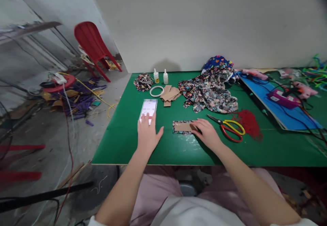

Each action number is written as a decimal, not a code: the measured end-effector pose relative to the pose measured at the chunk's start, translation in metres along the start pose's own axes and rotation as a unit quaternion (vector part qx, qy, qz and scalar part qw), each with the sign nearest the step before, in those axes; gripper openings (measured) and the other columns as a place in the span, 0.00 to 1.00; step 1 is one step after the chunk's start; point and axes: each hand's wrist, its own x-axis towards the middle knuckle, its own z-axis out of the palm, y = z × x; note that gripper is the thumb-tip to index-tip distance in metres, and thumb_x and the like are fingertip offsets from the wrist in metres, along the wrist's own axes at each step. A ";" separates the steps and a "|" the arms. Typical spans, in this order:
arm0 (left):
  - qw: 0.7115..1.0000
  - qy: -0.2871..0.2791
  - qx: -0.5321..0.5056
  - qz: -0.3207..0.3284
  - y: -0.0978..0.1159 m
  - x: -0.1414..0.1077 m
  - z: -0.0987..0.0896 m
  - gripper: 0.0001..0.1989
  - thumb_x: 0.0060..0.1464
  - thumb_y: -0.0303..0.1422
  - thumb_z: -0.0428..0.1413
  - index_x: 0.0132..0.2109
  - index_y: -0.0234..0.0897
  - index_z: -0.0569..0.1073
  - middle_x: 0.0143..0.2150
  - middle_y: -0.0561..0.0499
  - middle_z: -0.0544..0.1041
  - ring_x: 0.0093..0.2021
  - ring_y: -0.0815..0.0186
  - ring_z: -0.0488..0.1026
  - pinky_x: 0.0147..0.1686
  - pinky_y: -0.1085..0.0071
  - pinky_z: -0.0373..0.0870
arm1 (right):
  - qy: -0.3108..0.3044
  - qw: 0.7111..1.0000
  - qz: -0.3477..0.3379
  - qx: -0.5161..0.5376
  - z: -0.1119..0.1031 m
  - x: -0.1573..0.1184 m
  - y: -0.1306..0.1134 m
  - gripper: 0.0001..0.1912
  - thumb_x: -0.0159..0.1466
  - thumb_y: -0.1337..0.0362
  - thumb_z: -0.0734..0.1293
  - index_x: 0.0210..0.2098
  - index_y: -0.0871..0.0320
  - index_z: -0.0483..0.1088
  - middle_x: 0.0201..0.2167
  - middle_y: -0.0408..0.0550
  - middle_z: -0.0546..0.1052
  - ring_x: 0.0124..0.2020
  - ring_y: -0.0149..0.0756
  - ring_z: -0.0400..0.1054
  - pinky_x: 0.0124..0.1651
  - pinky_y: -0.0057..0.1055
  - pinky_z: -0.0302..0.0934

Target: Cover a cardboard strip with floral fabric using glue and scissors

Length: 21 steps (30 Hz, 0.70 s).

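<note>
My left hand [148, 134] is open, its fingers spread over the lower part of a phone [149, 106] that shows a running timer. Flat on the green table lies a brown cardboard strip [182, 127] on a slightly larger piece of dark floral fabric [174, 131]. The thumb and fingers of my right hand [206, 133] are closed on the right end of the strip, hiding that end. Just right of this hand are scissors [226, 125] with one yellow and one red handle, their blades pointing up and left.
Behind lie cardboard pieces [170, 95], a white ring [156, 91], two bottles [166, 77], a floral bundle [143, 82] and floral cloth [212, 91]. To the right are red threads [247, 122], a blue folder [276, 105] and a purple device with cables [283, 99].
</note>
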 end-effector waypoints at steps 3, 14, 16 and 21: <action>0.989 -0.043 -0.071 0.121 0.033 0.001 0.002 0.28 0.56 0.40 0.45 0.60 0.30 0.55 0.62 0.38 0.56 0.64 0.54 0.47 0.58 0.55 0.51 | 0.048 0.998 0.038 -0.007 -0.002 0.001 -0.001 0.15 0.60 0.59 0.62 0.45 0.57 0.69 0.48 0.53 0.69 0.51 0.42 0.61 0.54 0.45 0.58; 0.955 -0.093 -0.109 0.260 0.086 0.005 0.026 0.19 0.54 0.37 0.50 0.51 0.34 0.67 0.55 0.36 0.65 0.57 0.52 0.61 0.54 0.56 0.59 | 0.041 0.991 0.084 -0.091 -0.001 -0.012 0.004 0.14 0.61 0.60 0.59 0.42 0.56 0.71 0.47 0.53 0.71 0.56 0.45 0.55 0.55 0.48 0.55; 0.955 -0.094 -0.113 0.258 0.085 0.007 0.026 0.18 0.54 0.39 0.50 0.49 0.34 0.68 0.54 0.37 0.66 0.56 0.52 0.62 0.53 0.56 0.60 | 0.053 0.988 0.095 -0.112 -0.002 -0.011 0.002 0.14 0.61 0.60 0.59 0.42 0.58 0.71 0.47 0.54 0.70 0.56 0.46 0.55 0.56 0.48 0.54; 0.943 -0.061 -0.244 0.216 0.077 0.013 0.014 0.21 0.56 0.40 0.48 0.54 0.35 0.64 0.54 0.40 0.67 0.55 0.57 0.62 0.54 0.58 0.60 | 0.037 0.992 0.047 -0.115 -0.014 -0.002 -0.017 0.20 0.61 0.64 0.58 0.52 0.57 0.64 0.51 0.53 0.67 0.57 0.44 0.54 0.57 0.45 0.54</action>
